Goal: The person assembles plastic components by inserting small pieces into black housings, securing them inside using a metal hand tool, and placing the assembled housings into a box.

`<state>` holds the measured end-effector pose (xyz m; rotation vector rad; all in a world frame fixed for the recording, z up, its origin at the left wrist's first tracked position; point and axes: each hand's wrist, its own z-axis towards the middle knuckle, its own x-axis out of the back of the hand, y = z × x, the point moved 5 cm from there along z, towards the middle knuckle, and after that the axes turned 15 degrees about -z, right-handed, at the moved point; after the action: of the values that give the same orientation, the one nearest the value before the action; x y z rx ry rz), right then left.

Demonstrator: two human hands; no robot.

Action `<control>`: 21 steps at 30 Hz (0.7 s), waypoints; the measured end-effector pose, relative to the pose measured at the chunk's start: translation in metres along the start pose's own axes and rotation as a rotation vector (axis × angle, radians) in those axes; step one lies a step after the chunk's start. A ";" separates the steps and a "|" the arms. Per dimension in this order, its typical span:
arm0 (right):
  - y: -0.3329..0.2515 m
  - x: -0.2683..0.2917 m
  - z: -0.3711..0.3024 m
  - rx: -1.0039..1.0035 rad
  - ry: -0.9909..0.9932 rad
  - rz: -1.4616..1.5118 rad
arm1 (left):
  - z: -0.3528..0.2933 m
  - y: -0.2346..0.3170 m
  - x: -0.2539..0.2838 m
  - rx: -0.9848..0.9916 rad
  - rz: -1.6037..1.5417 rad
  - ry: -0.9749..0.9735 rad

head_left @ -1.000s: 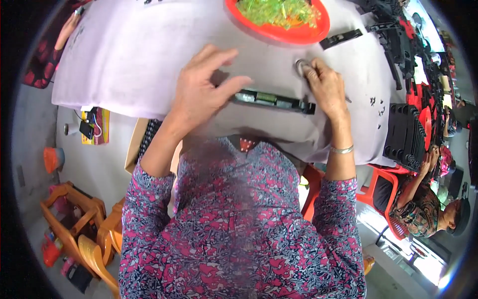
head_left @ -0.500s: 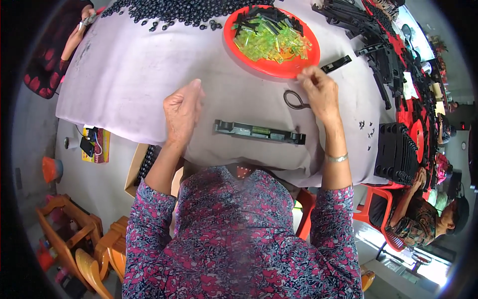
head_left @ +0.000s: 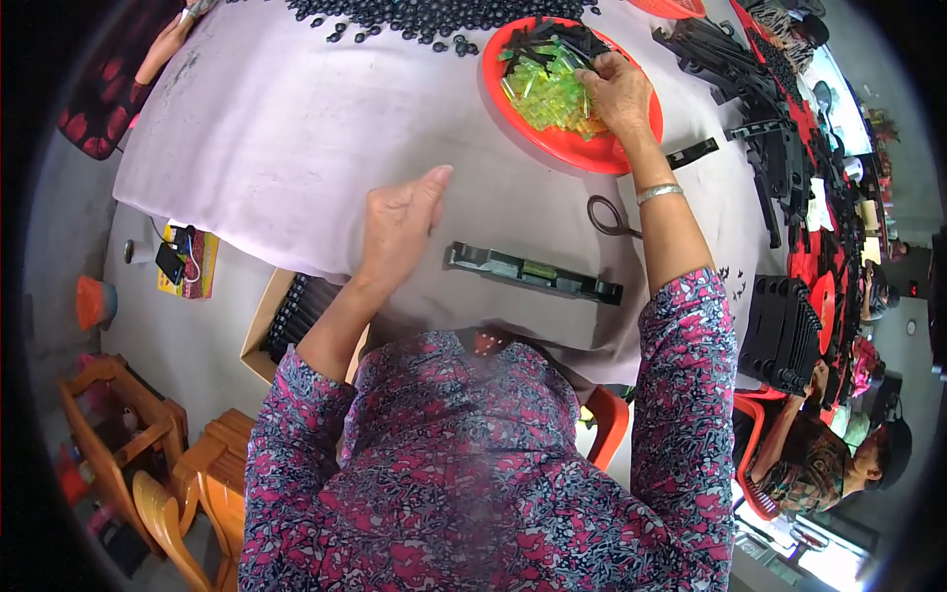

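Observation:
My right hand [head_left: 621, 97] reaches over the red plate [head_left: 552, 146]. Its bent fingertips touch the pile of yellow-green level vials [head_left: 548, 97]; whether one is pinched is hidden. Black plastic strips [head_left: 533, 39] lie at the plate's far side. My left hand [head_left: 400, 225] hovers above the cloth with curled fingers and the thumb pointing up; the inside of its grip does not show. Between my forearms lies a black spirit level body [head_left: 533, 272] with a yellow-green vial in its middle.
Scissors [head_left: 614, 215] lie partly under my right forearm. Another black body [head_left: 692, 152] rests beside the plate. Many small black round parts [head_left: 434, 15] are spread at the far edge. Black frames [head_left: 779, 335] stand stacked at right, near a seated co-worker [head_left: 829, 444].
My right hand has moved from the plate's near rim into the vials. My left hand has shifted right, and its thumb now sticks out. The view has turned slightly.

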<state>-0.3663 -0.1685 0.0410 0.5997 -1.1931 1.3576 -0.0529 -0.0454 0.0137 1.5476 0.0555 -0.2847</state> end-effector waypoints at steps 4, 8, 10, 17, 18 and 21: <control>0.000 0.001 0.000 0.021 0.058 0.038 | 0.003 -0.001 -0.001 0.024 -0.010 -0.004; -0.006 0.023 -0.014 0.054 0.100 0.049 | 0.001 -0.004 0.000 0.023 -0.010 -0.026; -0.002 0.030 -0.020 0.023 0.085 0.041 | -0.001 -0.005 -0.003 -0.005 -0.018 -0.054; 0.013 0.045 -0.049 -0.123 0.085 0.251 | 0.000 -0.011 -0.004 -0.005 0.029 -0.123; 0.015 0.044 -0.057 -0.176 -0.010 0.493 | 0.000 -0.010 -0.004 -0.035 0.077 -0.139; -0.001 0.071 -0.101 -0.270 -0.195 0.788 | -0.003 -0.006 -0.007 -0.107 0.027 -0.167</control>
<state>-0.3500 -0.0497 0.0696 0.0466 -1.8490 1.7567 -0.0608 -0.0418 0.0093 1.4125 -0.0797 -0.3829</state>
